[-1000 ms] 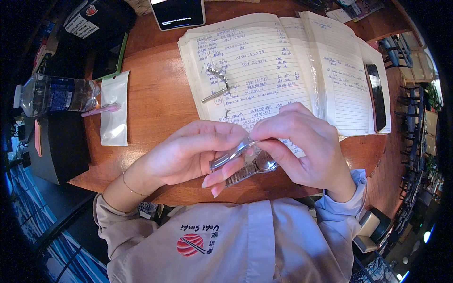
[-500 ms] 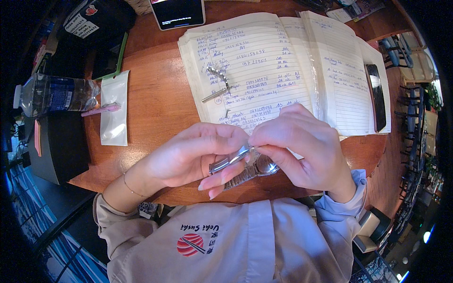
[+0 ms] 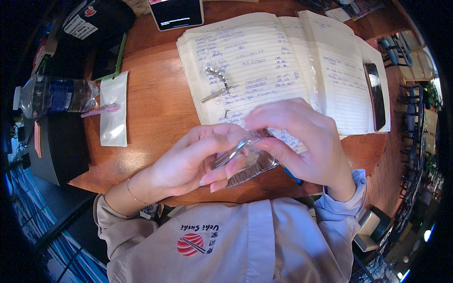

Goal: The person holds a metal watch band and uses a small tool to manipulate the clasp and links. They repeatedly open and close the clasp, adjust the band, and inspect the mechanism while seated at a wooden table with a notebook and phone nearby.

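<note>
A silver metal-band watch [image 3: 247, 175] is held between my two hands above the near edge of the table. My left hand [image 3: 191, 158] grips the folding clasp part of the band between thumb and fingers. The thumb and forefinger of my right hand [image 3: 309, 137] close on the band beside the clasp; their tips are slightly blurred. The watch's face is mostly hidden by my fingers. Beyond my hands, a short strip of loose metal links [image 3: 218, 74], a thin metal rod [image 3: 213, 96] and a tiny dark piece [image 3: 226, 113] lie on an open notebook [image 3: 255, 61].
A blue slim object [image 3: 293, 176] shows below my right hand. Right of the notebook pages lies a black phone [image 3: 376, 96]. On the left are a water bottle [image 3: 59, 96], a white pouch [image 3: 114, 129], a pink pen [image 3: 101, 110] and a black box [image 3: 59, 146]. A tablet [image 3: 177, 14] stands at the back.
My right fingers have lifted and shifted on the band, and the watch has turned, hiding its face more. The blue slim object now shows below my right hand.
</note>
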{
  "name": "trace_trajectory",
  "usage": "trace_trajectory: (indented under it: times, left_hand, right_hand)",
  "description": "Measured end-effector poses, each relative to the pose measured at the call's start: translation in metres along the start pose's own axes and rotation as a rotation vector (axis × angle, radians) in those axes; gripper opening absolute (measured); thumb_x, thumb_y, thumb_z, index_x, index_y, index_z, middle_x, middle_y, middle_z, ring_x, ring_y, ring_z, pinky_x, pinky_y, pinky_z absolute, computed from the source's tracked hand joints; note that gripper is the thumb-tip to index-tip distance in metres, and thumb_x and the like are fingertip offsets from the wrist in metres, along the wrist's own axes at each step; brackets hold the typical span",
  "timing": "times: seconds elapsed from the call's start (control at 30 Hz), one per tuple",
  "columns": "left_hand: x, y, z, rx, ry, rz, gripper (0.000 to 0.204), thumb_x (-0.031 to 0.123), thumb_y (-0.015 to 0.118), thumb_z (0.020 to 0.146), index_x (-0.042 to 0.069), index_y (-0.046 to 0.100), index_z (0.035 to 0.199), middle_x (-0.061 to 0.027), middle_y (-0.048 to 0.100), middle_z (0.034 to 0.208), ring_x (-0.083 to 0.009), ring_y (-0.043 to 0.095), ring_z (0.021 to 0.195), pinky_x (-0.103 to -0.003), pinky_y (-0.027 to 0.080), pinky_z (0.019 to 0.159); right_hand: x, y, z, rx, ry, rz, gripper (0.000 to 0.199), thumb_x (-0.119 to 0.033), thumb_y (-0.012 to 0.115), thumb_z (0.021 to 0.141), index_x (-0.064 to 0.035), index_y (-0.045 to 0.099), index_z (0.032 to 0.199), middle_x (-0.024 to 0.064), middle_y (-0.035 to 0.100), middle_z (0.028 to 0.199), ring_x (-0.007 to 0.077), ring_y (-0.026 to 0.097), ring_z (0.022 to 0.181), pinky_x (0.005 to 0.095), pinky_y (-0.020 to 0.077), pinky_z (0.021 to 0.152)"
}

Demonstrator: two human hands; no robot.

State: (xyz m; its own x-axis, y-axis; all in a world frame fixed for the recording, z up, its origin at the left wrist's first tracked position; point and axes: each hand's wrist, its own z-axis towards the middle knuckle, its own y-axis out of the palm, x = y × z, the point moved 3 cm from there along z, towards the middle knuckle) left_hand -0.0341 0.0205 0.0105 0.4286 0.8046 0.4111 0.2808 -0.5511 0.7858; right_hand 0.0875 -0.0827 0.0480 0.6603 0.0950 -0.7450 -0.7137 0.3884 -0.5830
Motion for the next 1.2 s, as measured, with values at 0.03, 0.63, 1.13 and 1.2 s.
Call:
trace_trajectory:
  times: [0.03,0.63,1.13,1.2]
  left_hand:
    - [0.001,0.0,-0.001,-0.007,0.02,-0.003,0.023,0.024,0.042,0.09,0.003,0.048,0.086,-0.0041,0.05,0.065,-0.0047,0.035,0.039,-0.018,0.036,0.039]
    - [0.034,-0.014,-0.015,0.103,0.334,-0.045,0.022,0.023,0.034,0.092,0.004,0.046,0.09,0.0018,0.044,0.064,-0.001,0.028,0.039,-0.016,0.029,0.039]
    - [0.015,-0.005,-0.009,0.048,0.172,0.003,0.023,0.025,0.04,0.09,0.005,0.046,0.084,-0.0014,0.049,0.068,-0.0027,0.033,0.04,-0.018,0.034,0.041]
    - [0.014,-0.002,-0.009,0.042,0.147,-0.015,0.023,0.026,0.04,0.09,0.005,0.046,0.083,-0.0018,0.05,0.068,-0.0025,0.034,0.04,-0.018,0.036,0.041]
  right_hand:
    - [0.001,-0.001,0.001,0.026,0.019,-0.002,0.017,-0.006,0.065,0.069,-0.003,0.06,0.084,0.0092,0.061,0.086,0.0228,0.059,0.078,0.0304,0.0428,0.065]
    - [0.017,0.025,-0.03,-0.282,0.181,-0.427,0.008,-0.008,0.052,0.072,-0.0029,0.052,0.078,0.0087,0.046,0.079,0.0242,0.047,0.079,0.0326,0.0373,0.07]
    - [-0.019,-0.011,-0.007,0.261,0.17,-0.08,0.008,0.003,0.059,0.076,0.0007,0.056,0.083,0.012,0.058,0.077,0.0188,0.056,0.071,0.028,0.0449,0.066]
    - [-0.02,-0.004,-0.011,0.277,0.244,0.149,0.009,0.002,0.06,0.075,0.0005,0.056,0.083,0.0129,0.059,0.079,0.0191,0.057,0.072,0.0279,0.0451,0.068]
